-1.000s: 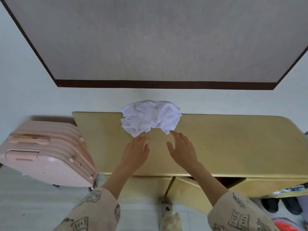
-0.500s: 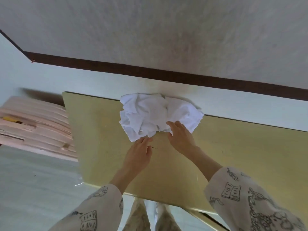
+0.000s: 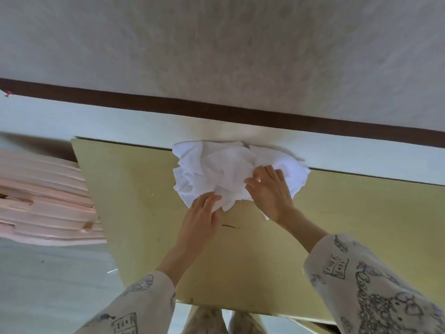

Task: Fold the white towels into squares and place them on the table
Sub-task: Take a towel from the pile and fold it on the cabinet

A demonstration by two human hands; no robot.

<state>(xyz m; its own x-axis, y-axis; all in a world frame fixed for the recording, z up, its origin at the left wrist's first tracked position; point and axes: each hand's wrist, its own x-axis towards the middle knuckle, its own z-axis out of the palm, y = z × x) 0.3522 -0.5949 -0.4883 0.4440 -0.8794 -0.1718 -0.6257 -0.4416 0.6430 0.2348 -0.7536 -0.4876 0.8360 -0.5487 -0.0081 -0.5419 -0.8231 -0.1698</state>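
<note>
1. Both hands have gone further forward since a moment ago: back then my fingertips only reached the near edge of the pile, now they're properly in it, and my head has tipped so the far wall band sits more level.
2. Closest to me are my patterned sleeves (image 3: 375,292), cream fabric with little book and feather doodles, one on each forearm.
3. My left hand (image 3: 201,220) lies on the yellow table (image 3: 144,201) with its fingertips (image 3: 212,197) pressed onto the lower edge of the cloth. Fingers look fairly straight, so no real clamp there, more of a push.
4. My right hand (image 3: 269,191) is up on the pile, fingers bent and pinching a fold of white fabric.
5. Task stuff: the white towels (image 3: 216,167) sit in one crumpled heap at the far edge of the table, right up against the wall, nothing folded yet. Can't tell how many are in the heap.
6. Off to the left, beside the table, there's a pink ribbed suitcase (image 3: 45,203).
7. Furthest back, a dark brown strip (image 3: 216,113) runs across the pale wall.
</note>
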